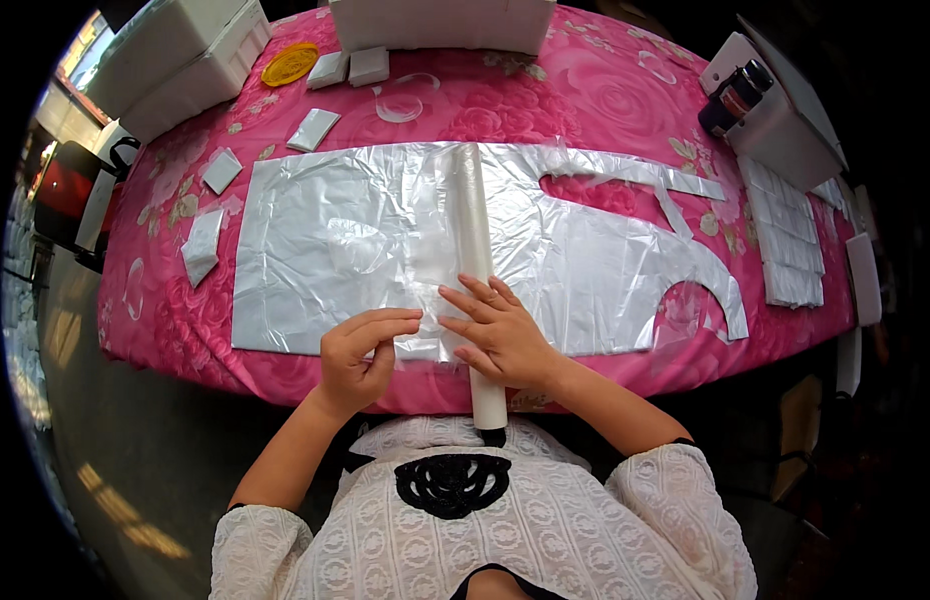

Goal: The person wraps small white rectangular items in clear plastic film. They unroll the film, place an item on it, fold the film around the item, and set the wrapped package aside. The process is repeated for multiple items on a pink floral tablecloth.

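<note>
While your right hand (500,335) rests spread-fingered on the pale roll (473,220) lying across the silvery plastic sheet (295,250), your left hand (361,350) half-curls nearby; whether it grips anything, I cannot tell.

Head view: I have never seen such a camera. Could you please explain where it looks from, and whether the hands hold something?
No machine: a person's bare left hand and right hand. A head-worn fisheye camera looks down, so straight edges bend. On the pink tablecloth lies a silvery plastic sheet, with a long pale roll across it. The right hand is spread over the roll; the left is close by; whether it pinches anything is unclear. White packets lie to the sheet's left.
</note>
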`<state>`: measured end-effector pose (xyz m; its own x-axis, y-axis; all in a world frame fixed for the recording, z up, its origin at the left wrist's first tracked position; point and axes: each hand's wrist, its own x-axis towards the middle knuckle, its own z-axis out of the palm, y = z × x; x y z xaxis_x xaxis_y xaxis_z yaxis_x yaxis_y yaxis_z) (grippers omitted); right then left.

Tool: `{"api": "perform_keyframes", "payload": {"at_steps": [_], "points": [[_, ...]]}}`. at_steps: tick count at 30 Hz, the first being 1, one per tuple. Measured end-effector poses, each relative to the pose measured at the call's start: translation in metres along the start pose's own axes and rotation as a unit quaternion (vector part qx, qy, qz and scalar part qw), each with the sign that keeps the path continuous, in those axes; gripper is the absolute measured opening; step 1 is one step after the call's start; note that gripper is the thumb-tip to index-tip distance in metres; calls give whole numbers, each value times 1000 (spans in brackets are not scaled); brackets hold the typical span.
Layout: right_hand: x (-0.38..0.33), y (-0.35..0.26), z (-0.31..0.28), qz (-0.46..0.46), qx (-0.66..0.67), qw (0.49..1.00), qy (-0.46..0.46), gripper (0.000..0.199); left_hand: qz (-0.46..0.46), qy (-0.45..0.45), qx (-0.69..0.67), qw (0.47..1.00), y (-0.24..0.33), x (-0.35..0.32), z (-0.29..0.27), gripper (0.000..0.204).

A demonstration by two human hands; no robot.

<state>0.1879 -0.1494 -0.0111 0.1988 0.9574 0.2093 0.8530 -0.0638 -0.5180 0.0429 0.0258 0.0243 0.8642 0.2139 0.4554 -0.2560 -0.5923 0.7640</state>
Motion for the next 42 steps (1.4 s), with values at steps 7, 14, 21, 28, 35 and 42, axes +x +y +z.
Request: {"api": "perform_keyframes", "payload": {"at_steps": [7,14,21,28,35,42], "points": [[71,-28,9,-81,235,963,105,27,-111,144,-1,983,-13,-16,-32,23],[63,14,19,-146,-4,989,-22,48,-144,45,67,986,-14,-55,-22,25],[111,-7,56,-198,-5,980,-35,44,-176,52,128,975,-11,-54,-19,32],[167,-60,97,-178,18,984,-3,26,-301,81,163,936,-10,-77,-42,42],[170,-78,122,-38,96,987,120,33,-363,50,211,906,1,-89,-28,69],[130,-65,115,23,200,966,161,67,-451,103,-192,866,-2,-103,-38,55]]}}
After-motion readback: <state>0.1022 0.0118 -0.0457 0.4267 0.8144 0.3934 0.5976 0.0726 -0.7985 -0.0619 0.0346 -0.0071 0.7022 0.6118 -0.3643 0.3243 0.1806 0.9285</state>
